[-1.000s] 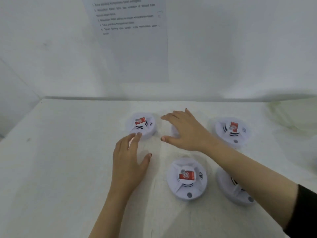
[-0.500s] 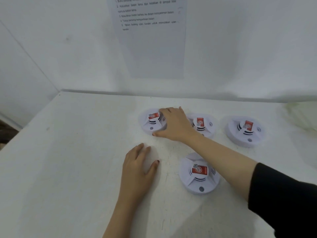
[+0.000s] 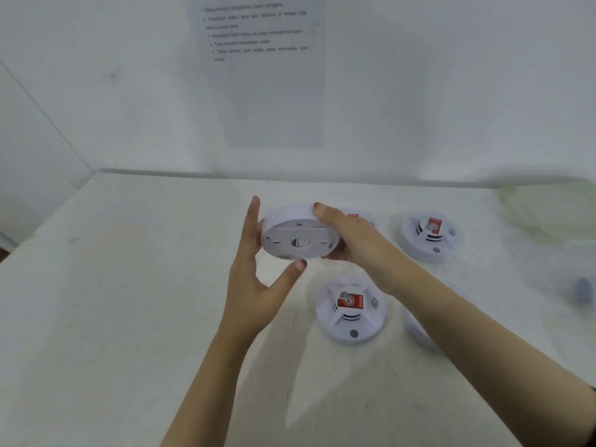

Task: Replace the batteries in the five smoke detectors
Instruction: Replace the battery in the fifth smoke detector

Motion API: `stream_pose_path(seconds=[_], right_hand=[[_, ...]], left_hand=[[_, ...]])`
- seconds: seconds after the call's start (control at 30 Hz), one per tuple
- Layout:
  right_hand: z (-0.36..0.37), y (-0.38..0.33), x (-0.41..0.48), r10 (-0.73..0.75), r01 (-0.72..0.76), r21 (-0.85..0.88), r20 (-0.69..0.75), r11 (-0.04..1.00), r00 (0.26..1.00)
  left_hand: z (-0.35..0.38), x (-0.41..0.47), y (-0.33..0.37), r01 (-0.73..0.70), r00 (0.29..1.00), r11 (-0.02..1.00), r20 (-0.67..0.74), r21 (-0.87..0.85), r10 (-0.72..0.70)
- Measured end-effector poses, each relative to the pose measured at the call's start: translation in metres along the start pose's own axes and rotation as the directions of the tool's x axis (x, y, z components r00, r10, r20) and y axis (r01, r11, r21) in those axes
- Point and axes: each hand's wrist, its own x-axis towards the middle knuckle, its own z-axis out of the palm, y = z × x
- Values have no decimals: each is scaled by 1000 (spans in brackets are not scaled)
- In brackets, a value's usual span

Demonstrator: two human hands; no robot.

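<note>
A white round smoke detector (image 3: 298,235) is lifted off the white table (image 3: 129,301) and tilted so its flat back faces me. My right hand (image 3: 350,238) grips its right rim, fingers curled over the top edge. My left hand (image 3: 258,279) cups its left side, fingers straight up along the rim and the thumb under its lower edge. Another detector (image 3: 351,309) with a red sticker lies face up near me. One (image 3: 429,235) lies at the back right. Another (image 3: 359,217) peeks out behind my right hand. My right forearm hides most of one (image 3: 416,330).
A printed instruction sheet (image 3: 261,69) hangs on the white wall behind the table. A pale green tray-like thing (image 3: 554,211) sits blurred at the far right edge. A small bluish object (image 3: 583,290) lies blurred below it.
My right hand has lifted the back-left detector off the table and turned its back toward me. My left hand rose from the table to the detector's left side.
</note>
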Motion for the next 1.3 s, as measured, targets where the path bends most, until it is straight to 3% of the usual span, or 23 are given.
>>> stream_pose_path(seconds=[0.13, 0.27, 0.5, 0.63, 0.8, 1.0, 1.1, 1.2, 1.3], right_hand=[[-11, 8, -43, -11, 12, 36, -25, 999, 1000], [-22, 18, -76, 7, -9, -14, -105, 1000, 994], [-38, 38, -124, 40, -49, -32, -258, 998, 965], [-38, 55, -144, -56, 63, 5, -399, 998, 915], [-38, 61, -165, -119, 157, 89, -329, 984, 937], [-52, 62, -180, -182, 191, 20, -216, 981, 959], [-59, 65, -183, -240, 208, -176, -190, 962, 952], [-66, 62, -189, -386, 260, -506, -161, 823, 908], [-72, 53, -192, -408, 258, -657, -83, 708, 909]], left_hand=[[10, -8, 27, -79, 983, 995, 159, -54, 86], [24, -25, 35, 21, 950, 985, 310, -170, 33], [52, -53, 40, 91, 941, 961, 339, -262, 3], [65, -69, 42, 120, 948, 954, 318, -276, -28], [69, -77, 43, 99, 938, 970, 346, -223, -16], [67, -76, 53, 46, 881, 984, 471, -172, 41], [70, -78, 56, -4, 904, 985, 420, -174, 78], [74, -82, 59, -44, 913, 983, 391, -180, 113], [78, -83, 62, -68, 909, 980, 392, -186, 138]])
